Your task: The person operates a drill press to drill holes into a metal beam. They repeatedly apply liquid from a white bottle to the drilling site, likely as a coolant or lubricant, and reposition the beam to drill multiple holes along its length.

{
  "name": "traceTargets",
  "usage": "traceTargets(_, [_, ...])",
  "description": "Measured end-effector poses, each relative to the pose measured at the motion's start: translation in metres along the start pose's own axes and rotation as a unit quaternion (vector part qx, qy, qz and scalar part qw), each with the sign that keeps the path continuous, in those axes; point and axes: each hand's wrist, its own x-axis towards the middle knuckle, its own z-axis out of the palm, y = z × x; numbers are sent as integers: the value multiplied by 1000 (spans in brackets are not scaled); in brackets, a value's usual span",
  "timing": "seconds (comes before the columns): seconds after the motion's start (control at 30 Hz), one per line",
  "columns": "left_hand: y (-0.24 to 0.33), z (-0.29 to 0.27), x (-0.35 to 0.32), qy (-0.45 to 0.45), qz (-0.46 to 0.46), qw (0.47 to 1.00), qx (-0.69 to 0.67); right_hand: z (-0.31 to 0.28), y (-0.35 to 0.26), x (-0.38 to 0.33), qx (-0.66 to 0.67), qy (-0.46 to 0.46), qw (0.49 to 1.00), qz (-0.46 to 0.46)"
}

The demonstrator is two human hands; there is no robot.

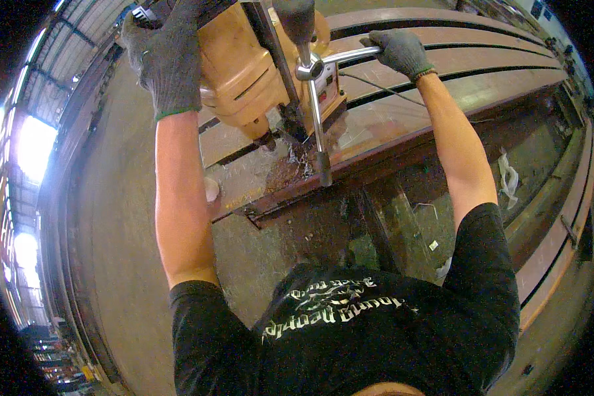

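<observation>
A yellow magnetic drill (237, 79) stands on a slotted brown steel table (442, 79). My right hand (402, 53), in a grey knit glove, is closed around one chrome arm of the feed handle (350, 56). Another arm of that handle points down toward me and ends in a black grip (324, 168). My left hand (168, 59), gloved too, is raised at the drill's upper left side. Its fingers are curled by a small black-and-white part (142, 13), and the picture's top edge cuts off what they hold. Metal shavings (300, 157) lie below the drill.
A dark cable (383, 87) runs from the drill's control panel (327, 89) across the table. A pale round object (211, 189) sits by the table's near edge. White plastic scrap (508, 177) lies at the right. Another slotted steel piece (548, 277) stands at lower right.
</observation>
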Motion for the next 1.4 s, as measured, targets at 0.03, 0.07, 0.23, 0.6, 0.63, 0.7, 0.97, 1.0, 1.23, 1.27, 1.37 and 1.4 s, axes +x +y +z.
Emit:
traceTargets(0.03, [-8,0,-4,-6,8,998,-55,-3,0,-4,26,29,998,-40])
traceTargets(0.07, [-17,3,1,-24,32,986,-165,-3,-3,-8,22,31,999,-16])
traceTargets(0.23, [-52,18,37,-107,71,909,-395,-14,-76,-73,55,12,987,153])
traceTargets(0.6, [-112,95,88,-99,108,872,-467,46,-189,-104,30,-19,926,377])
traceTargets(0.63, [-112,99,88,-95,115,870,-470,53,-178,-102,11,-23,927,374])
traceTargets(0.7, [-118,104,89,-74,150,875,-454,51,-162,-94,25,15,943,330])
traceTargets(0.97, [-100,97,63,68,206,956,-195,2,-36,-31,-131,101,986,5])
traceTargets(1.0, [-89,91,52,25,66,952,-298,-10,-30,-24,-139,121,982,-50])
traceTargets(1.23, [-55,78,19,13,55,957,-284,-24,-11,25,-168,88,982,-19])
traceTargets(1.27, [-51,78,12,11,55,959,-276,-21,-11,21,-175,74,982,-10])
traceTargets(1.37, [-60,86,13,8,73,936,-344,-16,-15,13,-96,76,992,-13])
traceTargets(1.4, [-62,90,16,7,82,921,-382,-6,-6,0,-91,90,991,-27])
